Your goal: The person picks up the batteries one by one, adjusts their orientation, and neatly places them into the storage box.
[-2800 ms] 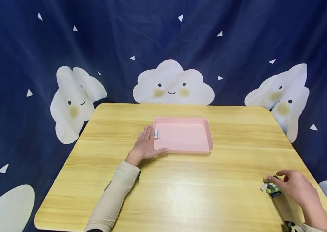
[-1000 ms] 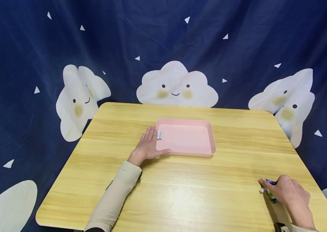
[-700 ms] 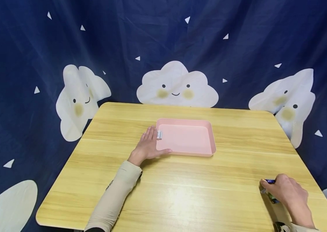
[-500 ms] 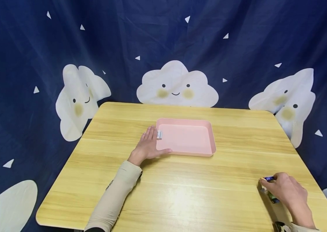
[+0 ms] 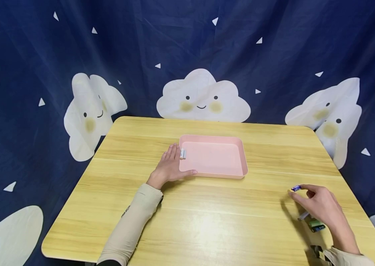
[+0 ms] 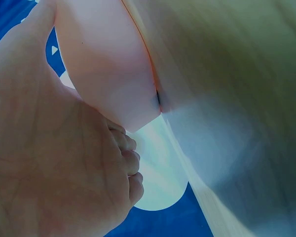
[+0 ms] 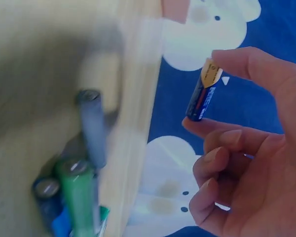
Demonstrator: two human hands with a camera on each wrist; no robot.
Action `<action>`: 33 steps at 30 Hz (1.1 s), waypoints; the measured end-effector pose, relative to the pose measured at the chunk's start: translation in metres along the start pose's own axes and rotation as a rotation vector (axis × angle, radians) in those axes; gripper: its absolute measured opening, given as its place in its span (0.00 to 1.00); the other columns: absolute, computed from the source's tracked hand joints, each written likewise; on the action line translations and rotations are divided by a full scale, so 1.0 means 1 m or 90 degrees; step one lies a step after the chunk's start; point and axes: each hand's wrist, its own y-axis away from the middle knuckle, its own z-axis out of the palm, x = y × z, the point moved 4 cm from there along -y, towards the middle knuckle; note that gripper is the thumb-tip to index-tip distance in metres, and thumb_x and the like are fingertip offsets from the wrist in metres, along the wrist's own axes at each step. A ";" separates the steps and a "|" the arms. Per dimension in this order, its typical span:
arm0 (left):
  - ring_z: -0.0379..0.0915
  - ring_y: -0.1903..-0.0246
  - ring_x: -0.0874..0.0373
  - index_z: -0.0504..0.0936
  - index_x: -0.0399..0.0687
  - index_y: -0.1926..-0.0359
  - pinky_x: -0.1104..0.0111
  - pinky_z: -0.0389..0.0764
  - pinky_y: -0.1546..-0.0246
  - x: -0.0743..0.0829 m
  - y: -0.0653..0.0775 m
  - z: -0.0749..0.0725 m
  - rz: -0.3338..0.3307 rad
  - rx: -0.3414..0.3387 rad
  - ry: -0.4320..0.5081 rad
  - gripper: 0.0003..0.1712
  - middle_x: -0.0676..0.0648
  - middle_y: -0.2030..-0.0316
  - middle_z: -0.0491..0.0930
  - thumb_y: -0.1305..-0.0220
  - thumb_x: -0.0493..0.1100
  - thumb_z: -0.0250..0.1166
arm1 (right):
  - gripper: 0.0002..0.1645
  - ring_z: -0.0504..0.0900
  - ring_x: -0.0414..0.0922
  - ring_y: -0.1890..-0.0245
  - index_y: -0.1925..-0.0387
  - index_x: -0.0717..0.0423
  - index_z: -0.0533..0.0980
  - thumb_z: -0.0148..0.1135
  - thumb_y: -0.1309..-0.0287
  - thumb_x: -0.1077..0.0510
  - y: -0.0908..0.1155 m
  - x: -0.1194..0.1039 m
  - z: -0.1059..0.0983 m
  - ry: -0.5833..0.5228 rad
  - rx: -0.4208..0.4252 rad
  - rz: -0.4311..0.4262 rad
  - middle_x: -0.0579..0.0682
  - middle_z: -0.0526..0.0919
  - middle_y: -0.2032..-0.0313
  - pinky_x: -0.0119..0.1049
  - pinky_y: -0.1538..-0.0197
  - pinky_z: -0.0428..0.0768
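My right hand is above the table's right side and pinches a blue AA-type battery with an orange end, held by its two ends between thumb and index finger. Below it on the table lie a pale grey battery, a green battery and a dark battery. My left hand rests with straight fingers along the left wall of a pink tray, its thumb at the front wall. Two white batteries stand side by side in the tray's left end.
The wooden table has rounded corners and reaches back to a dark blue curtain with white clouds. In the right wrist view more battery parts show beside the green battery, partly covered.
My right hand has picked the blue battery up from the group and moved it up and toward the left. The remaining batteries have come into view. My left hand and the tray stay put.
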 end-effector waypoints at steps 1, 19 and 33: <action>0.28 0.16 0.43 0.36 0.35 0.18 0.49 0.42 0.16 0.000 0.000 0.000 -0.001 -0.002 0.000 0.76 0.37 0.16 0.32 0.44 0.85 0.55 | 0.37 0.60 0.38 0.81 0.46 0.66 0.82 0.67 0.35 0.35 0.000 -0.004 -0.001 -0.014 0.020 -0.015 0.44 0.64 0.79 0.34 0.76 0.55; 0.28 0.16 0.43 0.37 0.34 0.18 0.48 0.42 0.16 0.000 -0.001 0.000 -0.001 0.001 0.006 0.75 0.36 0.16 0.33 0.43 0.84 0.56 | 0.38 0.56 0.35 0.82 0.35 0.60 0.79 0.73 0.38 0.41 -0.034 -0.055 0.001 -0.207 0.017 -0.088 0.38 0.56 0.82 0.38 0.79 0.61; 0.29 0.16 0.43 0.36 0.35 0.18 0.48 0.43 0.16 -0.002 -0.003 0.003 -0.003 0.000 -0.004 0.76 0.36 0.16 0.32 0.44 0.85 0.55 | 0.31 0.57 0.35 0.78 0.37 0.57 0.80 0.74 0.38 0.49 -0.071 -0.096 0.020 -0.332 -0.021 -0.168 0.39 0.58 0.79 0.35 0.75 0.61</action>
